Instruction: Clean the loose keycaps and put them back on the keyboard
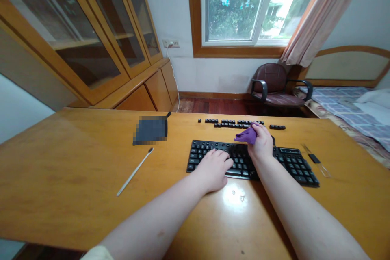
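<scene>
A black keyboard [243, 167] lies at a slight slant across the desk, its top row showing bare spots where keycaps are off. My left hand [214, 168] rests on the keyboard's left half, fingers spread and lying over the keys, thumb near the front edge. Bunched in my right hand [262, 144] is a purple cloth [246, 135], held just above the keyboard's rear edge. Loose keycaps [228, 123] stand in broken rows behind the keyboard; my right hand hides part of them.
To the left lie a thin white toothbrush [134, 174] with dark bristles and a blurred dark pouch [150, 129]. A wire keycap puller [314, 158] with a black handle is right of the keyboard. A brown armchair [271, 85] stands beyond the wooden desk [76, 170].
</scene>
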`<control>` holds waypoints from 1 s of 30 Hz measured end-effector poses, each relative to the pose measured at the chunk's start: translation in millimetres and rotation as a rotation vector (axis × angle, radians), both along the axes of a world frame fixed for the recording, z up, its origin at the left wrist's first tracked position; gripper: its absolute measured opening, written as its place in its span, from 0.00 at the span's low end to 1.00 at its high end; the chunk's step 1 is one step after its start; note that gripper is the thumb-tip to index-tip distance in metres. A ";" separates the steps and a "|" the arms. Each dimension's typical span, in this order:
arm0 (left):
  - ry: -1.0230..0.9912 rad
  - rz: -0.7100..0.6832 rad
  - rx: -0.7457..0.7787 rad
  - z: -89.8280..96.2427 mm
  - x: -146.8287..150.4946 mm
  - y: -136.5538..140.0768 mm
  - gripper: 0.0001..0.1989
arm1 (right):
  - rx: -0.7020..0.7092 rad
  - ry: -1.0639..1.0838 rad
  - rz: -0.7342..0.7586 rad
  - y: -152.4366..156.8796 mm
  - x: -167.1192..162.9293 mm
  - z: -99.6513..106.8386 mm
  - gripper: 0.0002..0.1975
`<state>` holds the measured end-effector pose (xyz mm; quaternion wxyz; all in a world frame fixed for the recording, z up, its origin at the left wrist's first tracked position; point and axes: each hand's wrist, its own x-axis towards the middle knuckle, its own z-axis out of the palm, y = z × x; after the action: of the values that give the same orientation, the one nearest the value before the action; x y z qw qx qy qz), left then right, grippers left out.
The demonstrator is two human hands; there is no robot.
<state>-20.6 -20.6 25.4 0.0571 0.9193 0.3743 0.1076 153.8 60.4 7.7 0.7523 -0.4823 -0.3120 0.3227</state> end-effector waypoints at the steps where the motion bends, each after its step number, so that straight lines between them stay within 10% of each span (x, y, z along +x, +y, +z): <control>1: -0.007 -0.008 -0.021 5.1 -5.4 2.6 0.15 | -0.006 -0.014 -0.021 -0.2 0.2 -0.7 0.09; 9: -0.030 0.434 -0.068 16.0 -24.7 75.7 0.14 | -0.101 0.051 0.057 -1.7 -11.0 -9.9 0.08; 16: 0.063 0.535 -0.116 -3.4 -9.3 145.7 0.17 | -0.102 0.124 0.077 2.0 -11.0 -12.5 0.09; 30: -0.066 0.573 -0.130 -6.0 0.6 144.6 0.08 | -0.130 0.002 0.332 -0.6 -15.4 -14.3 0.11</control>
<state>-20.0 124.0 19.4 0.0950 0.7666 0.6227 0.1249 138.4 59.8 -6.6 0.6562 -0.4716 -0.3650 0.4623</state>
